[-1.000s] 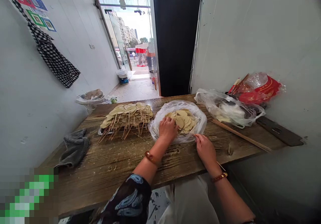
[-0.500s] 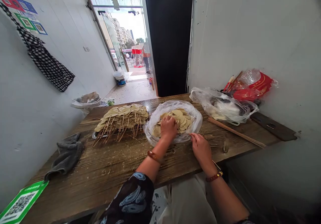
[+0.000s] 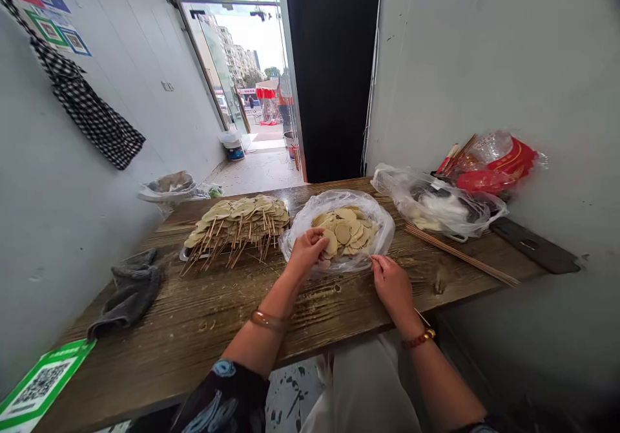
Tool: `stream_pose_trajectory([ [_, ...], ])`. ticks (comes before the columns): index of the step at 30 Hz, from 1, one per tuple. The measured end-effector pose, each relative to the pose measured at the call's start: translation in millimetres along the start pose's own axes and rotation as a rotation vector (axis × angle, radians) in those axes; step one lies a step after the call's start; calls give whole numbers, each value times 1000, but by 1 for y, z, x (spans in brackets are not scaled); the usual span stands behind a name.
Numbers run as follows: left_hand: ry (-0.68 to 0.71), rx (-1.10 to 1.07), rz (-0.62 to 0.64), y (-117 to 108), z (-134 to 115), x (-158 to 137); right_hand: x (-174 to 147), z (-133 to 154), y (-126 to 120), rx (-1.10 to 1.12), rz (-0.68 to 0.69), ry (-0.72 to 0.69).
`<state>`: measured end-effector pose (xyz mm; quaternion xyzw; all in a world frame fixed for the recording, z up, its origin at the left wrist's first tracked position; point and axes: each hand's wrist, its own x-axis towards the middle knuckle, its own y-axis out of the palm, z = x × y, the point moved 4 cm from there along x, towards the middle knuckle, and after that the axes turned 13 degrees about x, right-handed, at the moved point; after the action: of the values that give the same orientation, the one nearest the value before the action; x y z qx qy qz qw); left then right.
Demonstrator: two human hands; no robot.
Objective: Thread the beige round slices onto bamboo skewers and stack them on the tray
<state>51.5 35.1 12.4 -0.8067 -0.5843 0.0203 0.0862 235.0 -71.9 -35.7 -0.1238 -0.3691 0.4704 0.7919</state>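
My left hand (image 3: 305, 253) pinches a thin, round, pale-yellow slice (image 3: 330, 243), possibly potato, at the left side of the bag. More such slices (image 3: 356, 229) lie heaped in an open clear plastic bag (image 3: 385, 223). My right hand (image 3: 393, 285) is closed round a thin wooden skewer (image 3: 422, 317); its tip shows by the fingertips at the bag's near right edge and its other end sticks out near the wrist. To the left, a stack of skewered slices (image 3: 242, 216) rests on a tray (image 3: 196, 252), with sticks pointing toward me.
Loose skewers (image 3: 462, 255) lie on the wooden table (image 3: 217, 329) at right, beside another plastic bag (image 3: 436, 207) and a dark flat object with a slot (image 3: 535, 245). A grey cloth (image 3: 128, 291) and a green QR-code card (image 3: 46, 381) are at left.
My left hand has drawn back from the heap toward the left and now has a slice between its fingers. My right hand keeps hold of the skewer at nearly the same spot.
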Motion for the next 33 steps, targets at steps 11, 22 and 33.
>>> stream_pose_trajectory([
  [11,24,-159,33,-1,13,-7,1,0,1,-45,29,0],
  [22,16,-249,89,1,9,-11,0,0,-1,-30,14,35],
  [33,31,-87,-32,-5,17,-7,-2,6,-6,67,34,57],
])
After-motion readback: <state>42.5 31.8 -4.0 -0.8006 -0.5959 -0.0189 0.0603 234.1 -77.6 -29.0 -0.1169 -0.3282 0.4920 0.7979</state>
